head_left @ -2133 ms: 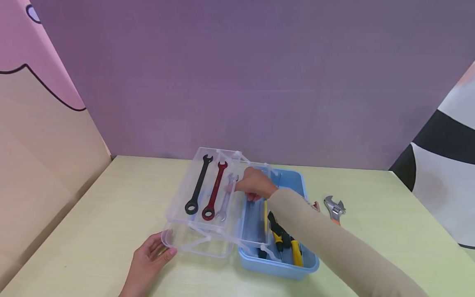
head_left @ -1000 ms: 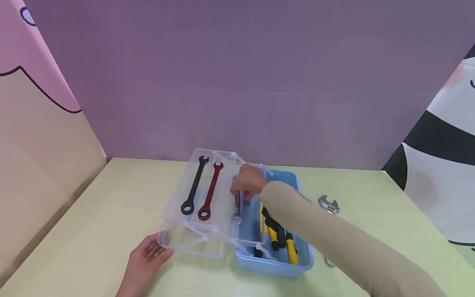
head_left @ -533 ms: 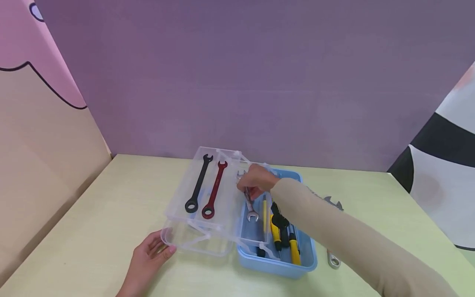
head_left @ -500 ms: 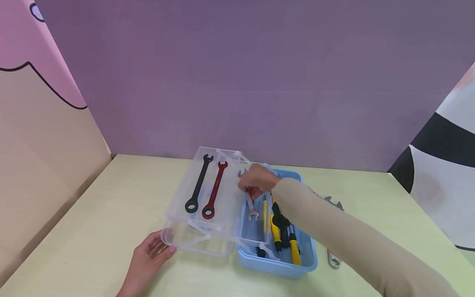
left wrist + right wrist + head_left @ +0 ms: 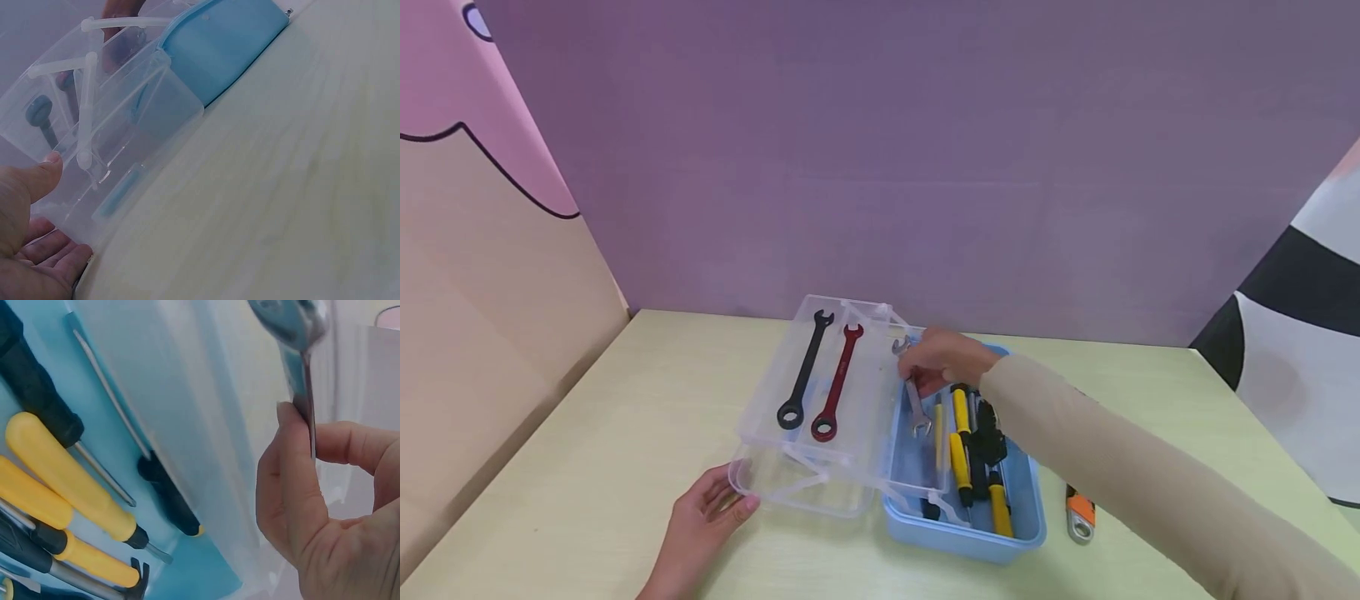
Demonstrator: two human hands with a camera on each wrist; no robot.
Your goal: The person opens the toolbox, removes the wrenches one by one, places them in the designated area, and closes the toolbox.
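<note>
My right hand (image 5: 919, 373) pinches a silver wrench (image 5: 914, 403) by its upper shaft, thumb against fingers, and holds it over the left side of the open blue toolbox (image 5: 1026, 492). In the right wrist view the wrench (image 5: 299, 331) rises from the right hand (image 5: 300, 422), with yellow-handled screwdrivers (image 5: 69, 487) lying in the box below. A black wrench (image 5: 805, 372) and a red wrench (image 5: 837, 383) lie side by side in the raised clear tray (image 5: 767, 392). My left hand (image 5: 730, 497) rests at the lower clear tray's front corner; the left hand (image 5: 50, 212) has its thumb against the wall and straight fingers beneath.
An adjustable wrench with an orange handle (image 5: 1080, 515) lies on the pale green table (image 5: 587, 450) right of the box. Yellow and black screwdrivers (image 5: 970, 454) fill the box's middle. A purple wall stands close behind; panels close both sides.
The right hand has taken the silver wrench out of the clear tray, beside the red one, and carried it right over the blue box. The left hand has stayed at the tray corner.
</note>
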